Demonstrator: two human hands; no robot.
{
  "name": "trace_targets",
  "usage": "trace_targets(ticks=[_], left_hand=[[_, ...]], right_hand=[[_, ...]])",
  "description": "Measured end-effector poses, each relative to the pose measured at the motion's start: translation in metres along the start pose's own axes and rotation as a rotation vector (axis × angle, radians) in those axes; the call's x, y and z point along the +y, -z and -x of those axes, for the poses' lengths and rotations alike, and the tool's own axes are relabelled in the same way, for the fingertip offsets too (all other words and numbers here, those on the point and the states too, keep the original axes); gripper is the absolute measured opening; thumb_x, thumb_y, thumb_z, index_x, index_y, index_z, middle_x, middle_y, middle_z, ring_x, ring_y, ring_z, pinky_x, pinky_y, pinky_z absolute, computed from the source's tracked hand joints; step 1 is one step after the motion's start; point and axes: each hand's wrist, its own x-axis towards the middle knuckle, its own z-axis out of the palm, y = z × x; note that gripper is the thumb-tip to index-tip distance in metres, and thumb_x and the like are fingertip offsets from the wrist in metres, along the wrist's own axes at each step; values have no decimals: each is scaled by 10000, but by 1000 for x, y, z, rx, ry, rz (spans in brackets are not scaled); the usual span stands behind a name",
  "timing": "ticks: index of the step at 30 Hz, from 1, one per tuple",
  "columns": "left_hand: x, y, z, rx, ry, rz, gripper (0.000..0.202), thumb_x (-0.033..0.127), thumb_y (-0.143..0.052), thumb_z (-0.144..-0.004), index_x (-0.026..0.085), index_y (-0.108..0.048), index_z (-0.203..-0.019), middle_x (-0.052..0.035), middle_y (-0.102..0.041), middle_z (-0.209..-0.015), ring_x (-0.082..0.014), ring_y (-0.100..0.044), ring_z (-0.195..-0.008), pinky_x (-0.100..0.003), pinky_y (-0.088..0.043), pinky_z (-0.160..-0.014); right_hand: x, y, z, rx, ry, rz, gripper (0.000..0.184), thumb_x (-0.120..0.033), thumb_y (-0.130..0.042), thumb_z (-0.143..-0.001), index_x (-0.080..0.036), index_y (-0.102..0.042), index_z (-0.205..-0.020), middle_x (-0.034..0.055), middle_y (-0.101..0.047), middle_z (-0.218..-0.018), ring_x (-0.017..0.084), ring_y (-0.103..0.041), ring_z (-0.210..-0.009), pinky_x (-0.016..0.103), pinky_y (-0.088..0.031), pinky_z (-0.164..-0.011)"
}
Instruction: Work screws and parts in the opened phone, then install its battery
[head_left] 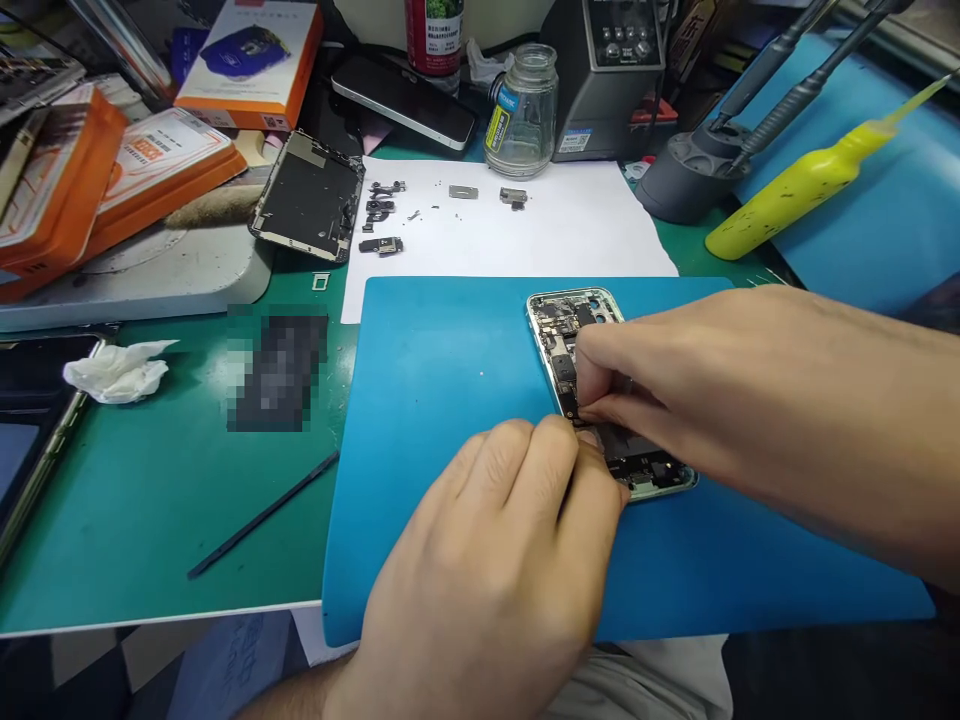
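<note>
An opened phone body [577, 330] with bare circuitry lies on the blue mat [442, 400], a little right of its middle. My left hand [495, 560] rests at the phone's lower left edge, fingers curled and pinched against it. From the right, my right hand [720, 390] reaches over the phone, its fingertips pressed together on a part inside the body. What the fingers pinch is hidden. A removed screen [309, 196] lies at the back left. Small loose phone parts [381, 210] sit on a white sheet [570, 230] behind the mat.
A thin black pry stick [262, 515] lies on the green mat [150, 500] left of the blue one. A crumpled tissue [116, 370], orange boxes [161, 150], a glass bottle [523, 110], a yellow bottle [802, 185] and a tool stand [694, 170] ring the work area.
</note>
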Motion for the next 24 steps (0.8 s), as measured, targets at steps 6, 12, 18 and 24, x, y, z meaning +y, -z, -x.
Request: trace_targets(ticks=[6, 12, 18, 24], left_hand=[[1, 3, -1, 6, -2, 2, 220, 218, -644, -1166, 87, -779, -1280, -125, -830, -1196, -293, -776, -1016, -446, -634, -818], [1, 4, -2, -39, -4, -36, 223, 228, -590, -1187, 103, -753, -1274, -121, -811, -1208, -295, -754, -1015, -465, -625, -865], [1, 3, 1, -41, 5, -1, 202, 200, -617, -1171, 97, -717, -1314, -115, -804, -1210, -296, -744, -1070, -466, -612, -906], [2, 6, 3, -76, 9, -22, 272, 143, -602, -1150, 163, -697, -1405, -103, -763, -1248, -299, -701, -1037, -473, -610, -852]], right_hand=[[-11, 1, -3, -120, 23, 109, 155, -177, -688, -863, -236, -612, -741, -21, -578, -602, 137, -428, -443, 334, -181, -440], [-4, 6, -3, -153, -105, -28, 148, -178, -702, -946, -244, -743, -819, -27, -708, -723, 142, -603, -606, 277, -326, -529], [-11, -8, 9, -54, -29, 30, 147, -111, -634, -910, -222, -638, -814, -17, -628, -670, 144, -469, -543, 317, -178, -527], [-7, 20, 18, 92, -33, -79, 124, -177, -671, -1009, -235, -688, -901, -43, -718, -794, 115, -652, -648, 258, -403, -561]])
